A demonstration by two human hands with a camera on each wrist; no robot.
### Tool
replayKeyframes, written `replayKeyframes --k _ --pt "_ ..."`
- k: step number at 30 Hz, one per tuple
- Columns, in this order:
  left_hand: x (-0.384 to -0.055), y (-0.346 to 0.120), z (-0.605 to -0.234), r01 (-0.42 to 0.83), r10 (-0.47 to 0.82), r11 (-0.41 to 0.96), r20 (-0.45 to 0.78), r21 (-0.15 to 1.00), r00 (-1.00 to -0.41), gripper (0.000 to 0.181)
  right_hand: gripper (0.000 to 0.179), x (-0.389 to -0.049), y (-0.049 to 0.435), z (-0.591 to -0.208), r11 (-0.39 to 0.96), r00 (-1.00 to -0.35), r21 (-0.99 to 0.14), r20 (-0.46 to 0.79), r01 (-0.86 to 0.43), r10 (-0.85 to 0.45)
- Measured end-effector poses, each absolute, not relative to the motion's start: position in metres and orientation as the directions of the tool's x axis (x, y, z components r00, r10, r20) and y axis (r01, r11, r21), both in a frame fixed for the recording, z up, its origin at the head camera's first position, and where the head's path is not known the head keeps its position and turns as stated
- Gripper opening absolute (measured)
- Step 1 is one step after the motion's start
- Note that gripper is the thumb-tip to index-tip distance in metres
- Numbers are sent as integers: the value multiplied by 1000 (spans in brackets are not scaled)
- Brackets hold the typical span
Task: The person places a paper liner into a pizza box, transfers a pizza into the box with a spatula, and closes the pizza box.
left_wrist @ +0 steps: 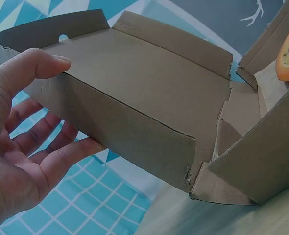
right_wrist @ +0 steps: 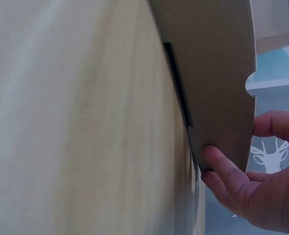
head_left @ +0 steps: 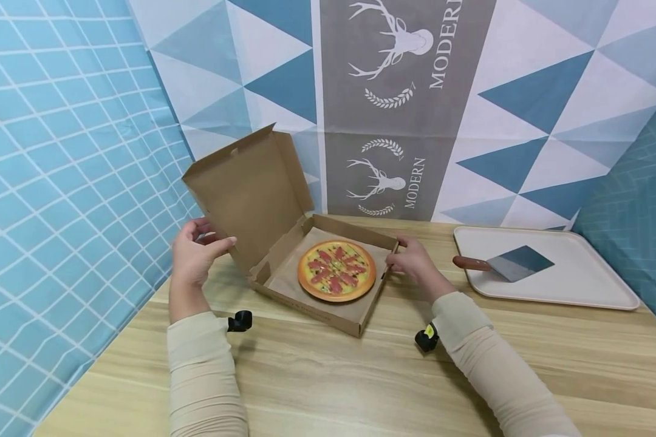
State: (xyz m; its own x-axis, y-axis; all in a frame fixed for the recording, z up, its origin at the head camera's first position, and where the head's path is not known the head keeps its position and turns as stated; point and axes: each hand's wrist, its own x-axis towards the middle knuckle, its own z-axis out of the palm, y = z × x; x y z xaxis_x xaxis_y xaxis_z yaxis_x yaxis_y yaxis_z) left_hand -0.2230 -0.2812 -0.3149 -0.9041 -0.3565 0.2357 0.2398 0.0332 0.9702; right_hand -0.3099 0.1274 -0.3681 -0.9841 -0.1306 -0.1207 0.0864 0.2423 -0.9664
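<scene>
On the desk, centre: one brown pizza box, open, lid raised toward 10 o'clock; pizza seated on its paper liner inside. My left hand, at 9 o'clock of the box: fingers nearly straight behind the lid, thumb hooked over its side flap, a light steadying hold. My right hand, at 3 o'clock: fingertips pressed on the outer side wall, thumb hidden, so I cannot tell whether it pinches the wall. At 2 o'clock, well apart: white tray carrying a spatula. To handle the lid well, I judge the right hand should brace the base while the left swings the lid evenly, keeping the flaps outside the walls and clear of the pizza.
</scene>
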Motion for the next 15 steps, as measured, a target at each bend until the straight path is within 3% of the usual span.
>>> replayKeyframes --k 8,15 --pt "-228 -272 -313 190 -329 297 287 936 -900 48 80 -294 141 -369 461 -992 -888 -45 -14 -118" --pt "-234 -261 -314 207 -314 327 313 922 -896 61 75 -283 152 -364 630 -986 -771 -15 -93 -164"
